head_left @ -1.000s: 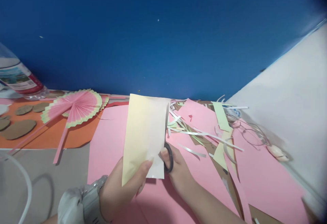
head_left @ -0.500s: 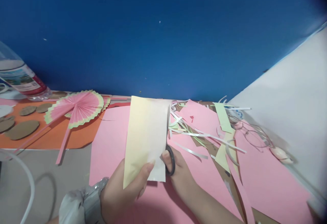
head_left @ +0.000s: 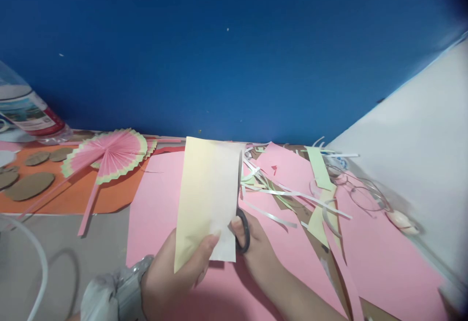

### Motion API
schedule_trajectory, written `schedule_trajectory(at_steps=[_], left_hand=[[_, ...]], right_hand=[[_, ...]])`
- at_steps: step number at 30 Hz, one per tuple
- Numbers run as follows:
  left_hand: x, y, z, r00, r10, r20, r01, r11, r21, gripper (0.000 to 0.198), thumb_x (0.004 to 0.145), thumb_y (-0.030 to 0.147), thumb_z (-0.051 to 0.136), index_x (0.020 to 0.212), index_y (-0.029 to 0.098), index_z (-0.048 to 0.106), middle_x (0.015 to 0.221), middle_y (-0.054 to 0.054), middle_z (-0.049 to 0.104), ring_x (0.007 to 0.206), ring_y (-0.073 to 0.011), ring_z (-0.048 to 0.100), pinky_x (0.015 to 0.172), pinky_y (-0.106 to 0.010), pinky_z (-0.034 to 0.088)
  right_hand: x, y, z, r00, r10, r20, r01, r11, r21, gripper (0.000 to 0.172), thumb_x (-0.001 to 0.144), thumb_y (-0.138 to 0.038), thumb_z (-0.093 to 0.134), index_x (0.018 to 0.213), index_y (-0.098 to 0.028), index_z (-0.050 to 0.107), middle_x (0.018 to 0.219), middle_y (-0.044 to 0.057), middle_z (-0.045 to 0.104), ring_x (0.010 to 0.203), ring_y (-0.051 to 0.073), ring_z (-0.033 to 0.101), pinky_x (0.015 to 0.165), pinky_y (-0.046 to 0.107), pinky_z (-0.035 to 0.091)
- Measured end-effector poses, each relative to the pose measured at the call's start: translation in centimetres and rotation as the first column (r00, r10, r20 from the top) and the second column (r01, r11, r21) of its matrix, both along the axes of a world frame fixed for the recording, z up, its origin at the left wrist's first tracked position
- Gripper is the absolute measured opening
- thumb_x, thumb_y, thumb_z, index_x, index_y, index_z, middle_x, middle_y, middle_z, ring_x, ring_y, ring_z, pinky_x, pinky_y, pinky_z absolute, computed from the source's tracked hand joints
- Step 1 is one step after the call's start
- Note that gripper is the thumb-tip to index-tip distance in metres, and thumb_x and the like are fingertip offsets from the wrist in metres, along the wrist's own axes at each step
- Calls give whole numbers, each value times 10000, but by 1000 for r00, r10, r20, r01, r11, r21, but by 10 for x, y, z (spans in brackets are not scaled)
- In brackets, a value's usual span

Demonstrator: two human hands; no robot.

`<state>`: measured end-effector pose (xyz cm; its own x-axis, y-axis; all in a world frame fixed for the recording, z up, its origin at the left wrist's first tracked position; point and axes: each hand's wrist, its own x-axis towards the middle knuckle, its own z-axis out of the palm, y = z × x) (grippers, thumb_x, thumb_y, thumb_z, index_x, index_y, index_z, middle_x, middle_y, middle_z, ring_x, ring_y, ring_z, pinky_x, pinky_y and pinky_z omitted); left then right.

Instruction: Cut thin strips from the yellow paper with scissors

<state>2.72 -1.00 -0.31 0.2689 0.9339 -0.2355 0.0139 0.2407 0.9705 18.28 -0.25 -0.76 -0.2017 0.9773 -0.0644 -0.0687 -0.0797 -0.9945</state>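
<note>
Hands (head_left: pixel 183 270) over pink paper (head_left: pixel 155 209), facing blue wall (head_left: pixel 219 67)

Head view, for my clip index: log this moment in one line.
Left hand: holding paper | Right hand: holding scissors at paper's right edge | Leftward: fan, bottle

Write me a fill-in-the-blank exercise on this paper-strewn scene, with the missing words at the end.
The right hand holds black-handled ____.
The left hand grips a sheet, part white and part pale ____.
The largest brown oval lies on ____ paper.
The wall straight ahead is ____.

Missing words: scissors; yellow; orange; blue.
</note>
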Motion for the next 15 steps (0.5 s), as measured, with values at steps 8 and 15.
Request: schedule_trajectory(at_steps=[8,15], left_hand=[[3,-4,-3,995,-40,-90,37,999,-37,397,877,522,498,632,209,501,412,68,353,388,-100,371,413,-226,358],[3,-4,-6,997,-12,-77,11,1000,-17,386,865,520,519,646,202,522,419,69,380,388,-96,385,403,-222,343]], right_hand=[[1,0,-3,1000,-13,11,14,1000,-24,489,911,-593,453,987,-166,679,802,47,663,687,162,529,602,243,416],[-1,2,0,999,-13,35,14,999,-29,482,920,-581,445,974,-162,678,808,55,656,736,181,531,645,264,434]])
